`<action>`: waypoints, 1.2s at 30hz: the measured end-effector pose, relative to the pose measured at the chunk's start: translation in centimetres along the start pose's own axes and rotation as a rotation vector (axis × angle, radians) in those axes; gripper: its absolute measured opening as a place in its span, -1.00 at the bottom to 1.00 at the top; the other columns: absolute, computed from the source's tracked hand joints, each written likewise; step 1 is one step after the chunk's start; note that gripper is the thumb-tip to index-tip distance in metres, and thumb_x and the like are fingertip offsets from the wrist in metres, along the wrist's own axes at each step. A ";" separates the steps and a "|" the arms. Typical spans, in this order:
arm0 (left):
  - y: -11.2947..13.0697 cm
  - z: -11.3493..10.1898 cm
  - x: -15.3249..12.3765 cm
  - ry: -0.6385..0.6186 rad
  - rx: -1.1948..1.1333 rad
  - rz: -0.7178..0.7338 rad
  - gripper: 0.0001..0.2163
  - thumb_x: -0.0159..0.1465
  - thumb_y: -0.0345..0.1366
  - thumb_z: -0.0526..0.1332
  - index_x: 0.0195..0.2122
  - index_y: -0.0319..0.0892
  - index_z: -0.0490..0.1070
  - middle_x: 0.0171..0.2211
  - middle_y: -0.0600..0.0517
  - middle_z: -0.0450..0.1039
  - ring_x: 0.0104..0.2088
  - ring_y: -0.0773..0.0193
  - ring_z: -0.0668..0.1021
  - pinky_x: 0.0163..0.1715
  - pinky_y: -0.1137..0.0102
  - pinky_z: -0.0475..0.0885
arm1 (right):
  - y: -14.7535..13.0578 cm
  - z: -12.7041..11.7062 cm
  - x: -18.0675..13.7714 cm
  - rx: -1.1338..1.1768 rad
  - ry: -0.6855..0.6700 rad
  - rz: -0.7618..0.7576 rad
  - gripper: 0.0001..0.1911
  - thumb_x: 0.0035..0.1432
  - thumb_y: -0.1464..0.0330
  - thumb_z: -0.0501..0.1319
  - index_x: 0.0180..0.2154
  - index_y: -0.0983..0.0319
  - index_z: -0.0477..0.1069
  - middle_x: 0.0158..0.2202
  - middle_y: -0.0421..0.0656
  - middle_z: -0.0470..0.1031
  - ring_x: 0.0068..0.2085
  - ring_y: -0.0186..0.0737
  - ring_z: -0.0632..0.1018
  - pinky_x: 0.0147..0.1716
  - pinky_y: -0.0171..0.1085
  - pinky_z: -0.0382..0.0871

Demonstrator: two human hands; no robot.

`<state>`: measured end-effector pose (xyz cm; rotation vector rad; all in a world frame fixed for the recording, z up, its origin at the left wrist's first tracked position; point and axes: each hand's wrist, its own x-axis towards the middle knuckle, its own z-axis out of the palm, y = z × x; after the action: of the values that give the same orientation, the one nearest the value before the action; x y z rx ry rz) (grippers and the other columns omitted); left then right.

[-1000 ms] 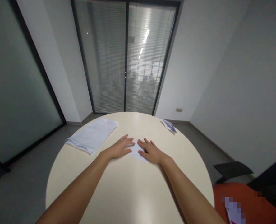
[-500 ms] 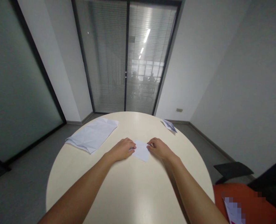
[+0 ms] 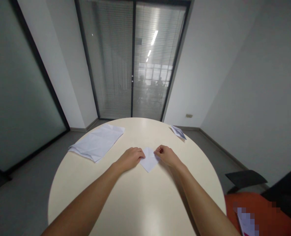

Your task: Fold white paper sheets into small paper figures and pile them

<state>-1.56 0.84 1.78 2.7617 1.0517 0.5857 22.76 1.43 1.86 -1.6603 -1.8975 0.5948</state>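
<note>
A small white sheet of paper (image 3: 148,164) lies on the round table between my hands, one corner pointing toward me. Fold lines show across its upper half. My left hand (image 3: 130,158) rests on the table at the paper's left edge, its fingers closed together on that side. At the right edge, my right hand (image 3: 168,155) pinches the paper between thumb and forefinger. The fingertips cover parts of both side corners.
The round cream table (image 3: 130,203) carries a stack of large white sheets (image 3: 97,142) at left. A folded paper piece (image 3: 178,132) sits at the far right edge. An orange chair (image 3: 263,209) with a black armrest (image 3: 246,177) stands close by at right.
The small paper has turned so that a corner points toward me, and a crease now shows in its upper half. My right fingers have closed into a pinch at its edge.
</note>
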 end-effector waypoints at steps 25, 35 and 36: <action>1.2 0.3 2.2 0.583 -0.802 -0.620 -0.76 0.28 -0.16 0.26 -0.15 -0.21 0.43 -0.33 -0.07 0.62 -0.39 0.20 0.64 -0.29 0.34 0.52 | -5.3 0.8 -2.3 0.053 0.087 -0.685 -0.80 0.30 0.17 0.23 -0.17 0.12 0.53 -0.19 -0.10 0.61 -0.12 -0.10 0.55 -0.03 -0.13 0.39; -1.3 2.2 1.6 0.418 -0.810 -0.674 -0.90 0.17 -0.46 0.25 -0.29 -0.23 0.52 -0.35 -0.06 0.61 -0.34 0.21 0.62 -0.32 0.40 0.44 | -4.2 0.7 -2.1 0.016 0.089 -0.610 -0.79 0.33 0.34 0.14 -0.08 0.17 0.51 -0.14 -0.09 0.59 -0.09 -0.15 0.55 -0.03 -0.15 0.39; -1.4 2.3 1.6 0.404 -0.824 -0.660 -0.90 0.17 -0.46 0.25 -0.30 -0.23 0.53 -0.36 -0.05 0.61 -0.34 0.22 0.62 -0.33 0.41 0.44 | -3.7 0.7 -1.8 0.001 0.100 -0.591 -0.78 0.31 0.35 0.15 -0.07 0.16 0.51 -0.12 -0.09 0.59 -0.07 -0.14 0.54 -0.01 -0.13 0.39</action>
<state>-0.40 2.96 -0.18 1.5175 1.3042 1.1479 19.68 -0.84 3.52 -1.0180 -2.1646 0.2629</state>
